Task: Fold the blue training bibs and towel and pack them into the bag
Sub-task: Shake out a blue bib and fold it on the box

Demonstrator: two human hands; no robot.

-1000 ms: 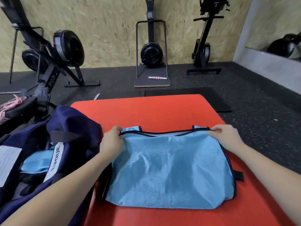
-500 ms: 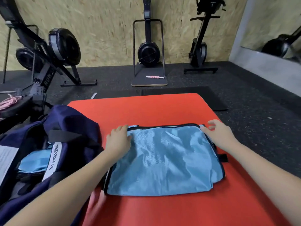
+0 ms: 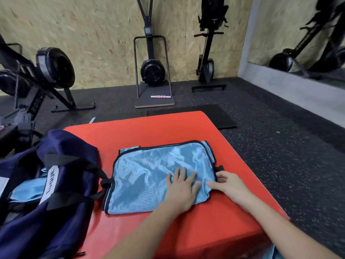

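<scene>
Bib [image 3: 149,174] of light blue shiny mesh, edged in black binding, lies folded flat on the red padded surface [image 3: 186,126], roughly rectangular with rounded far corners. Its long axis runs left to right, tilted slightly so the right end sits farther away; a small black tab sticks out at its right edge. The fabric shows soft creases and a sheen across the middle. The left hand [image 3: 182,187] rests palm down on the bib's near right part, fingers straight and spread. The right hand [image 3: 226,184] grips the bib's right edge, its fingers curled at the hem. A navy fabric bag [image 3: 61,184] with black straps sits open just left of the bib, more light blue cloth [image 3: 28,191] visible inside it.
</scene>
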